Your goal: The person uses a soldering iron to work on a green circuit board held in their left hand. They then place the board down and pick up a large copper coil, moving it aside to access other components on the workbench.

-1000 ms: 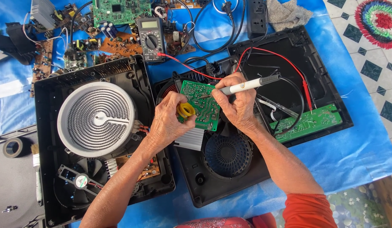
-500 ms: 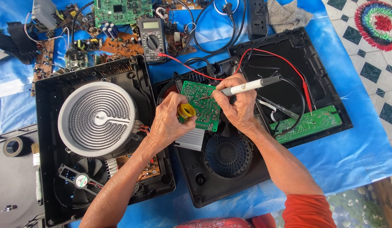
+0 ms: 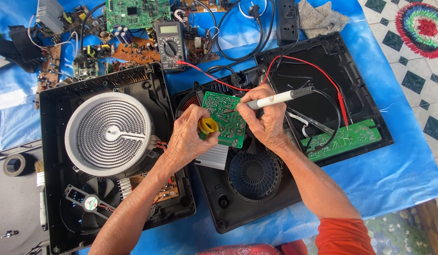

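Note:
A green circuit board (image 3: 227, 114) lies tilted over the opened black induction cooker base (image 3: 238, 198) in the middle. My left hand (image 3: 190, 137) rests on the board's left edge and grips a small yellow ring-shaped spool (image 3: 209, 126). My right hand (image 3: 263, 122) holds a white pen-like soldering iron (image 3: 281, 97), its tip down on the board's upper part. Below the hands a round black fan grille (image 3: 255, 174) and a white finned heatsink (image 3: 213, 158) show.
A second opened cooker with a white spiral heating coil (image 3: 108, 131) sits at left. A black lid with a long green board (image 3: 346, 139) lies at right. A multimeter (image 3: 170, 44) with red lead, loose boards, cables, a grey cloth (image 3: 323, 19) and a tape roll (image 3: 14, 165) surround them.
The hands and board stay almost the same; the soldering iron has only shifted slightly over the board.

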